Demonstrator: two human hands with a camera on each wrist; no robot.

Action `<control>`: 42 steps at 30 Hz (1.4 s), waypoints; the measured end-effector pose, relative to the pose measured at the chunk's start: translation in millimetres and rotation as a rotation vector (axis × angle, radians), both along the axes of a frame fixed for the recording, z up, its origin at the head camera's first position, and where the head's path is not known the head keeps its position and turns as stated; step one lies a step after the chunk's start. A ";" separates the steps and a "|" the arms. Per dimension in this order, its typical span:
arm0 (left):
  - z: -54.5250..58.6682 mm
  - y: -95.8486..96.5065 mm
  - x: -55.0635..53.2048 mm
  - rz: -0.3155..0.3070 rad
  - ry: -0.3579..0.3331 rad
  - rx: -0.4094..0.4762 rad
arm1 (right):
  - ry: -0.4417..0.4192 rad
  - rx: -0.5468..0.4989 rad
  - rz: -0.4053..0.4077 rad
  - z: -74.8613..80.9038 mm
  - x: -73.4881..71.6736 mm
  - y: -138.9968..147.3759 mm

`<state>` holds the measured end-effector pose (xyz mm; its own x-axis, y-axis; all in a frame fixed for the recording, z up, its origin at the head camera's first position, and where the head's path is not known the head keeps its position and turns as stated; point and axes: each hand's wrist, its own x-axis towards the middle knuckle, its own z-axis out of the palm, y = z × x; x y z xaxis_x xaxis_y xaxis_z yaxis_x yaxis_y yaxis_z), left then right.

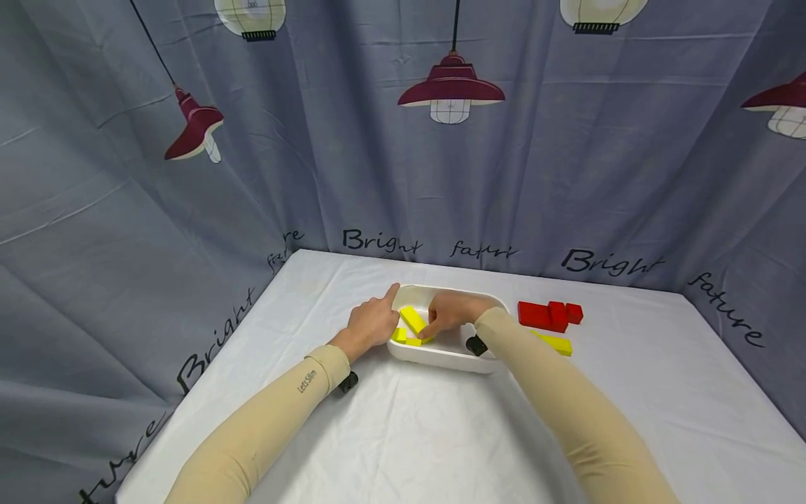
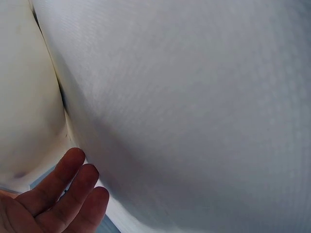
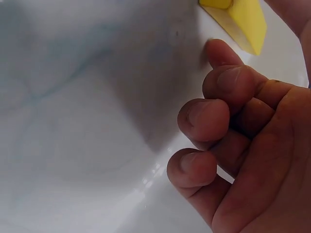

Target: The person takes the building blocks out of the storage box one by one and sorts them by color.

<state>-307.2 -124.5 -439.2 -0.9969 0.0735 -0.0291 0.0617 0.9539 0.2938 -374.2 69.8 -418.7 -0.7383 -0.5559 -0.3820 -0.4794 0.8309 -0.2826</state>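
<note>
Left hand [image 1: 371, 323]: fingers extended, nothing gripped, set at left end of white tub [image 1: 441, 360]. Yellow blocks [image 1: 412, 319]: inside, apparently being arranged by right hand [image 1: 455, 311]; pinch cannot be told; fingertip precision probably needed next. Red blocks [image 1: 535, 315]: outside, right.

"Bright" [image 1: 380, 241] and "fature" [image 1: 483, 250] alternate in black script along the grey curtain [image 1: 352, 168] behind the worktop [image 1: 403, 434], from where I stand. The pair runs on down the left side, where the last word at the bottom corner shows only "ture" [image 1: 122, 458], and another "fature" slopes down the right. On the person's left sleeve [image 1: 264, 423], small dark print reads "Lets Slim" [image 1: 306, 381]. Marks on a printed lantern [image 1: 250, 17] above are too small to read.
</note>
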 end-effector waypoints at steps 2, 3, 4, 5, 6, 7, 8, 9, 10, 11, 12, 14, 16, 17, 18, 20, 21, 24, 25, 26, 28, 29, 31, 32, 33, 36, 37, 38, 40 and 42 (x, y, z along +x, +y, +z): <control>-0.5 0.4 0.2 -0.001 -0.002 -0.001 | 0.002 0.007 0.005 -0.2 0.5 -1.3; -0.7 0.6 0.2 -0.002 -0.002 -0.002 | 0.004 0.007 0.010 0.0 0.9 -1.7; -1.0 0.7 0.2 -0.002 -0.001 -0.002 | 0.005 0.005 0.013 0.4 1.2 -2.1; -1.3 0.9 0.2 -0.003 0.000 -0.003 | 0.006 0.003 0.015 0.9 1.4 -2.4; -1.6 0.9 0.1 -0.003 0.001 -0.003 | 0.009 0.002 0.020 1.3 1.6 -2.5; -1.9 1.0 -0.1 -0.003 0.002 -0.003 | 0.008 0.001 0.018 1.7 1.8 -2.6; -2.0 1.2 -0.2 -0.001 0.004 -0.003 | 0.004 -0.004 0.017 2.4 2.3 -2.8; -2.3 1.4 -0.3 0.001 0.004 -0.003 | 0.003 -0.006 0.017 2.7 2.7 -2.6; -2.6 1.6 -0.5 0.004 0.005 -0.004 | 0.006 -0.009 0.018 2.8 2.7 -2.1; -2.6 1.9 -0.4 0.005 0.005 -0.005 | 0.009 -0.013 0.020 2.8 2.9 -1.5; -2.6 2.2 -0.3 0.006 0.005 -0.005 | 0.014 -0.017 0.025 2.3 2.7 -0.8; -2.7 2.8 -0.2 0.007 0.010 -0.005 | 0.022 -0.027 0.030 1.9 2.3 0.9; -2.9 3.0 -0.1 0.006 0.015 -0.005 | 0.039 -0.030 0.035 0.8 0.9 3.4; -2.9 3.2 0.1 0.005 0.017 -0.005 | 0.046 -0.030 0.037 0.4 0.4 4.5; -3.2 3.1 0.1 0.003 0.020 -0.005 | 0.051 -0.032 0.037 0.0 -0.4 5.7; -3.4 3.2 0.2 -0.001 0.022 -0.003 | 0.062 -0.033 0.035 -0.2 -1.8 7.8; -3.4 3.2 0.3 -0.003 0.023 0.000 | 0.066 -0.036 0.035 0.0 -2.4 8.9; -3.2 2.7 0.3 -0.008 0.029 0.010 | 0.067 -0.045 0.027 2.8 -2.8 11.9; -3.0 2.5 0.4 -0.009 0.031 0.014 | 0.068 -0.047 0.024 4.3 -2.6 12.9; -2.7 2.3 0.5 -0.009 0.034 0.017 | 0.068 -0.049 0.023 6.1 -2.3 14.2; -2.3 1.8 0.7 -0.010 0.040 0.019 | 0.064 -0.054 0.019 9.9 -1.1 16.9; -2.1 1.7 0.8 -0.011 0.041 0.017 | 0.064 -0.055 0.017 11.8 -0.6 18.6; -1.8 1.6 1.2 -0.012 0.046 0.017 | 0.064 -0.059 0.018 14.9 0.0 22.5; -1.8 1.6 1.0 -0.012 0.045 0.017 | 0.063 -0.060 0.016 16.5 0.4 24.6; -1.9 1.6 1.0 -0.012 0.043 0.018 | 0.061 -0.062 0.014 18.0 0.8 26.9; -2.5 1.2 0.6 -0.009 0.041 0.019 | 0.065 -0.069 0.019 23.1 2.3 34.2; -2.8 1.0 0.3 -0.008 0.041 0.018 | 0.064 -0.073 0.019 25.2 2.9 36.7; -3.0 0.7 0.0 -0.006 0.040 0.019 | 0.064 -0.079 0.021 27.6 3.5 39.2; -3.4 -0.1 -0.2 0.000 0.039 0.016 | 0.066 -0.093 0.021 32.0 4.8 44.3; -3.5 -0.8 -0.5 0.006 0.035 0.017 | 0.064 -0.105 0.014 36.3 6.1 49.1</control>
